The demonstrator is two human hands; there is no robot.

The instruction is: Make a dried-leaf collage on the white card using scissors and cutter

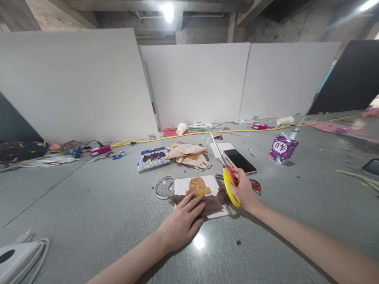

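My left hand (pixel 182 221) lies flat with fingers stretched out. Its fingertips rest on a dark brown sheet (pixel 214 203), paper or cloth, that covers the lower part of a white board (pixel 182 184). On the board's upper half sits an orange-brown shape (pixel 196 184), just beyond my fingertips. To the right, my right hand (pixel 245 190) grips scissors (pixel 227 184) with yellow and red handles, their long blades pointing away from me. Beneath that hand, partly hidden, lies a red-and-black-handled tool (pixel 256 185).
Left of the board is a roll of tape (pixel 156 189). Behind it are crumpled stained cloth (pixel 189 152) and a decorated panel (pixel 152 159). A phone (pixel 240 161) and a purple drink carton (pixel 282 149) stand right. A yellow cable (pixel 207 131) crosses before white partitions (pixel 195 83).
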